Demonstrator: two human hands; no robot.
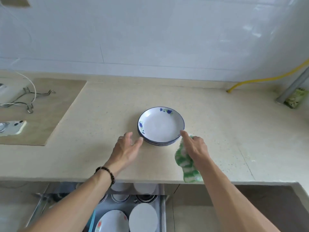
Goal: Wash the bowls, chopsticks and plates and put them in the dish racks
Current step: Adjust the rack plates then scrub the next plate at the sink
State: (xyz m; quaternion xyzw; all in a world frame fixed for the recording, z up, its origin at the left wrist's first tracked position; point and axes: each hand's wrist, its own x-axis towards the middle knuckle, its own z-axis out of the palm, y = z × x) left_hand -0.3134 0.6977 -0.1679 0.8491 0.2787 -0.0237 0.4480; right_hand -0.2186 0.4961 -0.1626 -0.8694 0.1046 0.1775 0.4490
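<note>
A small stack of white plates (pixel 161 125) with blue rims and blue flowers sits in the middle of the beige counter (pixel 225 124). My left hand (pixel 127 148) is spread just left of the stack, its fingers straight and its thumb close to the lowest rim. My right hand (pixel 194 144) grips a green and white dishcloth (pixel 186 163), and its straight forefinger touches the stack's right rim. Below the counter, a pulled-out drawer rack (pixel 163 213) holds several bowls and plates (pixel 143 218).
A wooden board (pixel 50 114) at the left carries a phone (pixel 12 128), wire clips (pixel 30 99) and a white cable. A yellow hose (pixel 260 80) and a grey pipe (pixel 294 86) run down at the far right, with a green sponge (pixel 295 97) beside the pipe.
</note>
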